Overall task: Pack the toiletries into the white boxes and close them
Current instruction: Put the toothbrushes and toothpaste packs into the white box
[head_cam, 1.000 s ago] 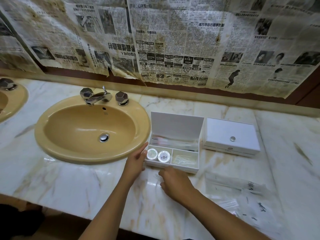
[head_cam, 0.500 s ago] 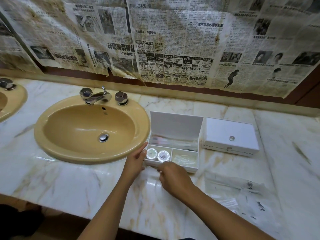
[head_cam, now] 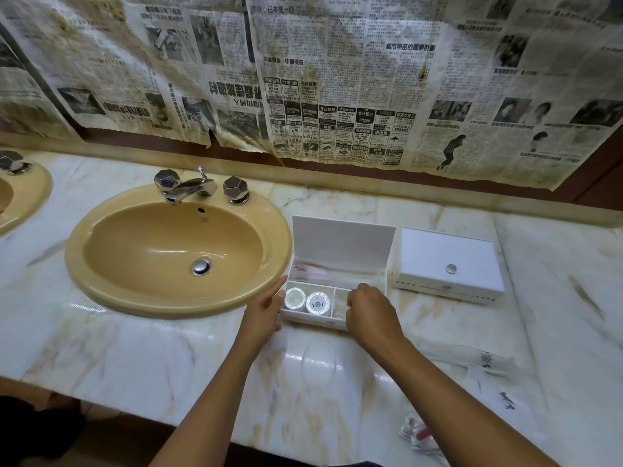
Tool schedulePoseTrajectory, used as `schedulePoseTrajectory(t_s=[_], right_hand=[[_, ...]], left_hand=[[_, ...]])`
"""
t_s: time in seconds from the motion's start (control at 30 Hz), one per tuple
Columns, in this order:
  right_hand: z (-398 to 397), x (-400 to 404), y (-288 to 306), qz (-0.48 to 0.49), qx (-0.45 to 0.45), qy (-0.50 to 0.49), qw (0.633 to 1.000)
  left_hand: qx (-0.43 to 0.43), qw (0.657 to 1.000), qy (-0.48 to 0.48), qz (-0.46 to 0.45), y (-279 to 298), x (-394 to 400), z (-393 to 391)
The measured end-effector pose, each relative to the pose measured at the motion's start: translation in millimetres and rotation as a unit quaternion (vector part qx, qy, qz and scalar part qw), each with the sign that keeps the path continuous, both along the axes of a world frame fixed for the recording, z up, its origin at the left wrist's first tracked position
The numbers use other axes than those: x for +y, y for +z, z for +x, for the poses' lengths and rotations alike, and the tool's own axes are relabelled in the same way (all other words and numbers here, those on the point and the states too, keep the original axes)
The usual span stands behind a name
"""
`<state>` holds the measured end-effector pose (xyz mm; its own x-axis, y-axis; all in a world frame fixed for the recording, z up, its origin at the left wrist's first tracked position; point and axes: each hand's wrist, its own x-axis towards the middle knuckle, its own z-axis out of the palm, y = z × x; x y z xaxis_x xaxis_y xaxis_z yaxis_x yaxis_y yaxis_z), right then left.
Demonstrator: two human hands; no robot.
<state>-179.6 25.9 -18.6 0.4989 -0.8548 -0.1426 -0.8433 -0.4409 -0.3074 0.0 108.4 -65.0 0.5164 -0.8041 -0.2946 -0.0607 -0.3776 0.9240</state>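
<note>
On my marble desk (head_cam: 168, 348) the open white box (head_cam: 337, 261) sits beside the sink (head_cam: 175, 251). My left hand (head_cam: 263, 308) lies flat against its side; my right hand (head_cam: 367, 308) curls over the right compartment, grasp unclear. Two round tins (head_cam: 306, 299) could jolt if I nudge the box

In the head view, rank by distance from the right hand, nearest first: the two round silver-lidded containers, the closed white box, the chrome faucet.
From the right hand:
1. Two round silver-lidded containers, just left of it, in the open box's front-left compartment.
2. Closed white box, to the right and behind.
3. Chrome faucet, far left, behind the sink.
</note>
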Motion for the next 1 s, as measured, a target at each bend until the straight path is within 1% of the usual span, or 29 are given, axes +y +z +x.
schedulePoseTrajectory(t_s=[0.07, 0.33, 0.5, 0.63, 0.7, 0.8, 1.0], right_hand=[[-0.4, -0.1, 2.5, 0.008, 0.009, -0.001, 1.0], [-2.4, 1.3, -1.1, 0.018, -0.021, -0.039, 0.999], [-2.0, 0.5, -1.9, 0.049, -0.007, -0.049, 0.998], [0.0, -3.8, 4.5, 0.089, 0.021, -0.05, 0.995], [1.3, -6.9, 12.4, 0.061, 0.01, -0.036, 0.997], [5.5, -13.1, 27.2, -0.019, -0.037, -0.016, 0.999], [26.4, -27.7, 48.1, -0.13, -0.112, -0.014, 0.985]], left_hand=[[0.003, 1.0, 0.002, 0.003, 0.0, 0.0, 0.4], [0.007, 1.0, 0.003, 0.001, 0.4, 0.2, 0.4], [-0.001, 1.0, 0.001, 0.004, 0.2, 0.1, 0.2], [0.0, 1.0, 0.0, 0.002, 0.6, -0.1, 0.7], [0.002, 1.0, 0.0, 0.002, 1.0, 0.1, 0.5], [0.003, 1.0, 0.0, 0.003, 0.8, 0.3, 1.2], [0.001, 1.0, 0.002, 0.005, 3.0, -1.4, -0.8]])
